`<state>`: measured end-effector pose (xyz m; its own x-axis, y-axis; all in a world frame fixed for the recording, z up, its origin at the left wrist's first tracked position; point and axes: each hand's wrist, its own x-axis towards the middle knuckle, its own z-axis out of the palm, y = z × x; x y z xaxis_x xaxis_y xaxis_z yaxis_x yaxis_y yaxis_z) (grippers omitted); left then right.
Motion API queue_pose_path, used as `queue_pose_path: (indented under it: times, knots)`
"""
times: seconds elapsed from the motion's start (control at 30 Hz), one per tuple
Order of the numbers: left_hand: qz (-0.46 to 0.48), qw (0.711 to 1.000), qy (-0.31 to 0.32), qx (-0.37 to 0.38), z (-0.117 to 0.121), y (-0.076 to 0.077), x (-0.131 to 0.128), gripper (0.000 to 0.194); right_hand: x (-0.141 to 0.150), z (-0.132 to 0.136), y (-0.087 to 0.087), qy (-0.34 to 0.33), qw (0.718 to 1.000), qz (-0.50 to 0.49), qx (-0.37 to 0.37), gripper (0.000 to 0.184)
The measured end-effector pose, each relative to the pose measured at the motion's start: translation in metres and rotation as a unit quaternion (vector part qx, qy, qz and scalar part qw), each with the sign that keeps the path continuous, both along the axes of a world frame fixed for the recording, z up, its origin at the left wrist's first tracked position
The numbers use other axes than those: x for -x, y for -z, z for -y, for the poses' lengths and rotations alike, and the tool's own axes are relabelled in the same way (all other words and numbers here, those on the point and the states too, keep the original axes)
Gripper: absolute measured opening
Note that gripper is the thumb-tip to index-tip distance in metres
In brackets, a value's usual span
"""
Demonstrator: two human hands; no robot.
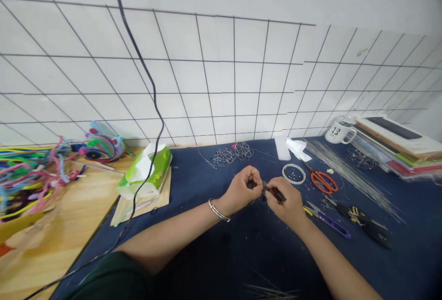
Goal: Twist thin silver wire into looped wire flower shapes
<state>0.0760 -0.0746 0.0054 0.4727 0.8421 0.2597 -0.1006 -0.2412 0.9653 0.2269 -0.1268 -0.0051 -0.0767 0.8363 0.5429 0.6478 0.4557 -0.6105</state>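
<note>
My left hand (242, 189) is closed in a pinch, thumb against forefinger, on a small dark wire piece (264, 188) above the blue cloth. Close against it, my right hand (287, 202) grips a small tool with a dark handle (279, 195); its tip is hidden between the fingers, so its exact kind does not show. A white ring-shaped dish (294, 174) with small beads lies just beyond my right hand. To the right of that hand are purple-handled thread snips (328, 222) and orange-handled scissors (323, 182).
Black-handled pliers (362, 222) and a bundle of straight wires (355, 175) lie at right, near a white mug (340, 130). Tangled wire (235, 153) sits at the back. A black cable (154, 93) hangs across the left, before a green tissue pack (160, 166).
</note>
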Motion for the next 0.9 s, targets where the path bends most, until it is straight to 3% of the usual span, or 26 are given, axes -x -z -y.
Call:
queue_pose_path:
  times: [0.13, 0.33, 0.4, 0.5, 0.57, 0.67, 0.8, 0.9]
  knots:
    - [-0.056, 0.995, -0.028, -0.078, 0.001, -0.001, 0.001, 0.014, 0.003, 0.002, -0.003, 0.013, 1.0, 0.008, -0.01, 0.005]
    - [-0.099, 0.98, -0.06, -0.162, 0.006, 0.0, 0.003, 0.011, 0.01, 0.005, -0.009, 0.051, 0.998, -0.019, 0.041, 0.01]
    - [-0.069, 0.989, -0.038, -0.127, 0.005, 0.0, 0.003, 0.01, 0.009, 0.006, -0.014, 0.056, 0.995, -0.037, 0.074, 0.011]
    - [0.021, 0.999, 0.041, 0.002, 0.0, 0.001, 0.003, 0.014, 0.006, 0.008, -0.022, 0.028, 0.989, -0.075, 0.127, 0.011]
    - [0.079, 0.989, 0.089, 0.09, -0.002, 0.002, 0.002, 0.021, 0.004, 0.009, -0.025, 0.004, 0.984, -0.104, 0.145, 0.01]
    - [0.132, 0.97, 0.112, 0.168, -0.002, 0.005, -0.001, 0.028, 0.0, 0.009, -0.027, -0.018, 0.976, -0.146, 0.163, 0.009]
    - [0.163, 0.96, 0.104, 0.202, 0.0, 0.005, -0.003, 0.029, -0.002, 0.009, -0.027, -0.027, 0.966, -0.179, 0.185, 0.008]
    - [0.152, 0.971, 0.101, 0.154, -0.001, 0.003, -0.001, 0.026, -0.001, 0.009, -0.027, -0.013, 0.969, -0.165, 0.184, 0.009]
